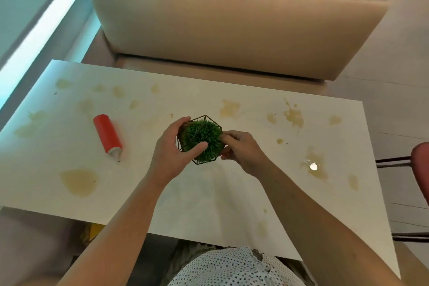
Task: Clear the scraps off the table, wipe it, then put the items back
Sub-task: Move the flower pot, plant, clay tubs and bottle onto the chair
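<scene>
one spotted top (234, 267) sits nearest, and two bare forearms reach from it to one wire-framed plant ball (202, 137) on the worktop (255, 193). the left hand (173, 146) curls round the plant ball's left side, thumb across the green, and the right hand (241, 150) pinches its right edge. one red bottle (107, 133) lies on its side to the left of the plant ball, with many yellowish stains (79, 181) all around.
</scene>
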Motion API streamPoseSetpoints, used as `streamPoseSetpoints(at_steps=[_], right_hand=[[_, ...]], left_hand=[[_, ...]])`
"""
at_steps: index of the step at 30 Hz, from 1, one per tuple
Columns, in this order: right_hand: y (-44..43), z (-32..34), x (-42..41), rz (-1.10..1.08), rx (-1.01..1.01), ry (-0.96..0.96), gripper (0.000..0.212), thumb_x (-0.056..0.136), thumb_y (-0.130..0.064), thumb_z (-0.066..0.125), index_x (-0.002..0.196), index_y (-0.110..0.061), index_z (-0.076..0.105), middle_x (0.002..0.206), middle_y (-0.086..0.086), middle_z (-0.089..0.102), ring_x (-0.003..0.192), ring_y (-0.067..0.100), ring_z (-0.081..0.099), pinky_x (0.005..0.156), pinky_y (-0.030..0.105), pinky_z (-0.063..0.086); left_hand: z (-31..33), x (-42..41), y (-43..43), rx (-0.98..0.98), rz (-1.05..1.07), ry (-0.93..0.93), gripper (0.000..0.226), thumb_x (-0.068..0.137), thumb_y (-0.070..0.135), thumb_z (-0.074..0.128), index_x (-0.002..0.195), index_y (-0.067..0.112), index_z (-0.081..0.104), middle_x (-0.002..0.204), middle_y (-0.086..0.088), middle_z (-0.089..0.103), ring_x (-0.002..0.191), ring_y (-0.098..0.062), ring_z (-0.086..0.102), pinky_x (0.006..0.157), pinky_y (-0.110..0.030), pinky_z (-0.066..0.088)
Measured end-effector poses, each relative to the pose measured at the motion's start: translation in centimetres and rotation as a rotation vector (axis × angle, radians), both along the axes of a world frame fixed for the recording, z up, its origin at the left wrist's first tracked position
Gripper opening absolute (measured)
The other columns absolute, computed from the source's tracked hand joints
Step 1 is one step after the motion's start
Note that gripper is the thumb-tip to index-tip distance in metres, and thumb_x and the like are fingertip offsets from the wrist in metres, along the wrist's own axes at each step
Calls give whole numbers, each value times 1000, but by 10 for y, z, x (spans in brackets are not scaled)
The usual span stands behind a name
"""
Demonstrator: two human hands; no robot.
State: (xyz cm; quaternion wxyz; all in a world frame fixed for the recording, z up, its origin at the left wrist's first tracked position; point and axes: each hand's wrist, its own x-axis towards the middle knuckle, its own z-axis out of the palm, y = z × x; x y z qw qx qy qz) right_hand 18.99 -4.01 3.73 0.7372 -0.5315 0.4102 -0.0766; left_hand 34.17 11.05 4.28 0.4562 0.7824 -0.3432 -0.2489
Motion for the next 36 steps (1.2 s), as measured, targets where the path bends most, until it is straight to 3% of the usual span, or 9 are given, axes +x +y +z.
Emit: streamPoseSetpoints(at_steps=[2,6,9,12,17,19,24,28,36], right_hand=[[-5,2,-15,-29,-6,-2,21,100,-18,62,112,-4,71,94,18,73,69,24,66,68,36,55],[-17,10,-55,-72,-193,56,30,98,-40,65,107,-12,69,114,11,64,80,19,65,72,36,56],[-27,18,-93,-108,-284,72,38,94,-56,63,98,-18,62,124,-1,52,102,13,64,85,39,59],[-37,23,-134,-144,-176,-27,44,91,-56,66,99,-15,52,118,3,60,102,14,67,83,43,63],[-67,18,-220,-214,-125,-82,46,91,-49,71,103,-10,49,115,8,58,108,23,65,79,47,64],[-83,13,-258,-227,-112,-99,47,89,-50,73,102,-12,49,115,9,58,106,24,67,80,49,63],[-122,11,-343,-224,-152,-60,46,90,-54,70,104,-14,52,113,6,59,108,23,66,77,43,64],[-143,14,-394,-247,-131,-51,55,83,-62,72,106,-15,55,116,7,60,112,24,65,81,50,63],[-153,18,-449,-427,-155,-61,39,92,-38,72,116,-12,53,118,10,56,108,25,68,83,44,63]], left_hand=[[0,-14,-10,-28,3,58,80,73,63,81,144,42,49,135,18,58,124,-5,57,97,-39,59],[2,-52,-32,-102,36,243,74,72,64,80,139,45,53,130,16,61,115,-13,66,86,-45,63],[6,-90,-52,-129,75,406,71,72,63,79,136,38,58,127,9,65,106,-9,70,89,-48,63],[6,-136,-74,-143,82,507,70,73,61,79,134,32,61,129,5,65,106,-7,70,93,-50,61],[4,-218,-114,-108,49,504,92,63,83,76,138,35,58,139,0,57,124,-21,62,93,-52,60],[5,-257,-129,-105,18,507,96,61,82,79,141,34,56,141,-1,56,125,-22,62,92,-51,61],[8,-347,-165,-96,5,533,68,64,67,86,123,41,66,127,4,68,109,-18,72,88,-49,62],[8,-397,-186,-74,24,546,72,64,66,87,126,38,65,127,6,67,107,-17,73,89,-50,62],[10,-436,-230,-41,-108,487,89,64,70,83,140,33,55,131,11,61,114,-14,68,94,-47,60]])
